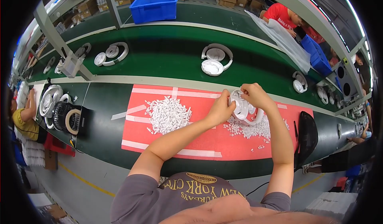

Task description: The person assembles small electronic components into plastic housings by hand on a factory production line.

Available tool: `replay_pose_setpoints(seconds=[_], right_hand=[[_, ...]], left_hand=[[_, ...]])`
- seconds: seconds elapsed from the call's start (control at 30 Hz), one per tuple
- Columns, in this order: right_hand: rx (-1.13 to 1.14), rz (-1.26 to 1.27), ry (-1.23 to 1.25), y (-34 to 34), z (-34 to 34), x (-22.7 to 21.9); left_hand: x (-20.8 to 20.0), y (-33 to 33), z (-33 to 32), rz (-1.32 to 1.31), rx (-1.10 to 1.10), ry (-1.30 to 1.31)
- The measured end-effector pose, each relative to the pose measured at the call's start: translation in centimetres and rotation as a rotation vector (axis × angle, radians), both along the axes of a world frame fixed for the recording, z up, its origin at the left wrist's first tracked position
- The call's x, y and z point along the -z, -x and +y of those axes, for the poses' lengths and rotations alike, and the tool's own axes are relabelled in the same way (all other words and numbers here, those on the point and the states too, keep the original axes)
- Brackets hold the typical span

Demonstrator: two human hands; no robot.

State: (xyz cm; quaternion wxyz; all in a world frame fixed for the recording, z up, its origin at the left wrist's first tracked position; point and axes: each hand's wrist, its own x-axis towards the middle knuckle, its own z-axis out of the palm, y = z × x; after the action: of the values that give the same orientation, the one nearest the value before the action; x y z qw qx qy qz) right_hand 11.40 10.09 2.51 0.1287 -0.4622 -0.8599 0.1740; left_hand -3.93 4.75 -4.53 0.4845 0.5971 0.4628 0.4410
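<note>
A white pair of over-ear headphones is held above the red mat, one open ear cup turned upward. My left hand grips the left side of that cup, thumb and fingers around its rim. My right hand is closed at the cup's far edge, fingertips pinched together over it. Whatever may be between those fingertips is too small to make out. Beneath the headphones lies a heap of tiny white plastic parts. Farther left on the red mat spreads a larger pile of small white pieces.
Beyond the mat, a green conveyor belt carries several white headphones. A black case stands right of the mat. Headphones and a tape roll sit at left. A blue bin stands behind the belt. Co-workers sit across and at left.
</note>
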Motion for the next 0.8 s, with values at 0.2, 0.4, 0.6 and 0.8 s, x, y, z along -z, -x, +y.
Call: replay_pose_setpoints(seconds=[0.2, 0.4, 0.6, 0.8], right_hand=[[0.034, -0.022, -0.055, -0.2, 0.4, 0.0], [0.183, 0.142, -0.495, -2.5, -2.2, -1.6], [0.131, -0.195, -0.687, -5.6, -1.4, 1.9], [0.215, -0.143, -0.661, -12.0, 8.2, 6.0]], left_hand=[[0.3, -0.7, 1.0, -0.024, -0.01, 0.009], [-0.6, -0.4, 4.8, -0.322, -0.072, 0.228], [-0.6, -3.2, 10.2, -0.603, -0.086, 0.354], [1.1, -4.0, 17.6, 0.413, -0.076, -0.365]])
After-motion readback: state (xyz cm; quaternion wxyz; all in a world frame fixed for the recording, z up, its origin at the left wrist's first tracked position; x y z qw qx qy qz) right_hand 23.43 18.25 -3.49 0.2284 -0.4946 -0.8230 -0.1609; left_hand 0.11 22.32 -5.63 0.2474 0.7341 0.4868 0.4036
